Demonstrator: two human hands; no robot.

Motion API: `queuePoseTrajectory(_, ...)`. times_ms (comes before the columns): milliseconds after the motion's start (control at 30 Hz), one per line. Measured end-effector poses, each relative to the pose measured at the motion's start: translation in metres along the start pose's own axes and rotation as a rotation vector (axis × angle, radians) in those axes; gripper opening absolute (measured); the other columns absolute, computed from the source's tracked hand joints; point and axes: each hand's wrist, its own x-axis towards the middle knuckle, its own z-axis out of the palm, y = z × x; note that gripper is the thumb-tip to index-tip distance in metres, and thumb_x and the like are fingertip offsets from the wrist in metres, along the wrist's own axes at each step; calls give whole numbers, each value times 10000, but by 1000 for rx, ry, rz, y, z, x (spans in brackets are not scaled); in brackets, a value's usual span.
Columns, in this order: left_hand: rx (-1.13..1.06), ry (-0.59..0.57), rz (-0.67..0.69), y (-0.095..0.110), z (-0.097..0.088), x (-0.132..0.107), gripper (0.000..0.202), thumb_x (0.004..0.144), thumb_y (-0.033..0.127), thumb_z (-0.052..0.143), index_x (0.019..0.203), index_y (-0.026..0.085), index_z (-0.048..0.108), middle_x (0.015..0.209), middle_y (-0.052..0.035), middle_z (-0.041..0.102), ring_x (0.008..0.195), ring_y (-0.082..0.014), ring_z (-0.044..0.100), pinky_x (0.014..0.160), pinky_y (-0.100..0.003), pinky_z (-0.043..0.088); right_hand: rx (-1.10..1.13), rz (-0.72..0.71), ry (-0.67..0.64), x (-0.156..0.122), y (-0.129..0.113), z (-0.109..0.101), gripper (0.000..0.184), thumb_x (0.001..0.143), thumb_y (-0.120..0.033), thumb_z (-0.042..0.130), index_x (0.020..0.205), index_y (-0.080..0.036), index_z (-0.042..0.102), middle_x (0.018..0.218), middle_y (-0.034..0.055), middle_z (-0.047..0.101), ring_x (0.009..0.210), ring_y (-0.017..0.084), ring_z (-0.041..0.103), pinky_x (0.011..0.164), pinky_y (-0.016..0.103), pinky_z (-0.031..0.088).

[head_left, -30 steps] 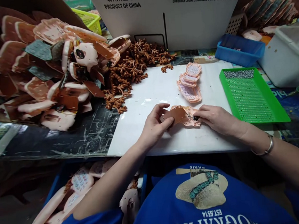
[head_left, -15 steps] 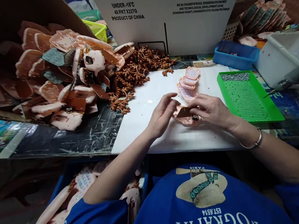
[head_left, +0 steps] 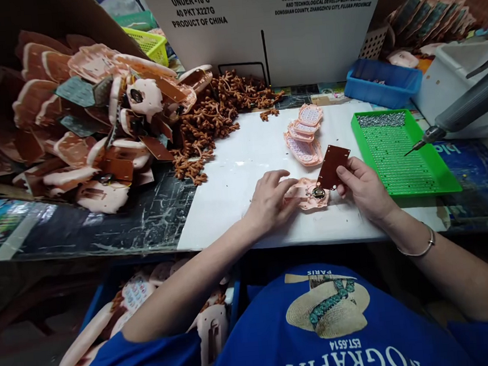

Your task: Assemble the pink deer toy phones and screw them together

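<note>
On the white board (head_left: 246,165) lies a pink plastic shell (head_left: 311,193) with a small dark round part inside. My left hand (head_left: 271,199) rests on its left end, fingers curled and pressing it down. My right hand (head_left: 361,187) pinches a brown circuit board (head_left: 332,167) and holds it tilted up just right of the shell. A short stack of pink keypad shells (head_left: 304,138) lies farther back on the board.
A big heap of pink shells and brown boards (head_left: 93,116) fills the left. Brown rubber keypads (head_left: 216,111) lie behind. A green screw tray (head_left: 399,152), a blue bin (head_left: 383,82), a white tub (head_left: 457,82) and a hanging screwdriver (head_left: 456,116) are right.
The brown board, earlier held flat over the shell by both hands, is now lifted off to the right in my right hand. My left hand stays on the shell. The screwdriver swung into view.
</note>
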Motion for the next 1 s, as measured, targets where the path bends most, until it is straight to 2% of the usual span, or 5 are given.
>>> queuePoseTrajectory(200,-55,3,-57,18,17,29,489,807,528,730,1138,171,684,939,-98,656,915,-260,574,819,-375,399,160,10,41,-6,-3,3,445,761,-515,770,1037,-239,557,800,-38,622,571,76,583,541,218,535)
queuePoseTrajectory(467,-136,-99,-245,21,30,44,507,742,399,805,1187,187,686,860,-38,726,833,-210,638,813,-330,395,152,-2,-2,-8,-4,-4,365,736,-409,787,964,-235,561,813,-35,650,558,65,559,541,211,506)
queuePoseTrajectory(600,-147,-141,-223,25,27,44,319,800,354,739,1081,202,745,756,-19,703,761,-187,633,767,-312,382,151,6,-59,-10,-7,-3,336,773,-439,741,978,-247,559,929,0,668,726,112,641,706,285,574)
queuePoseTrajectory(767,-132,-202,-207,28,27,47,252,847,339,691,1049,208,764,766,-28,712,710,-171,626,754,-313,387,188,17,-9,-10,-10,0,656,694,-539,794,1218,-278,498,947,-13,582,710,109,574,647,258,544)
queuePoseTrajectory(1000,-198,-250,-218,23,23,51,414,838,364,697,1208,179,709,655,3,678,635,-154,603,738,-294,418,140,-34,-12,-14,-6,0,732,719,-251,719,1393,-290,435,1184,37,601,814,135,599,660,264,537)
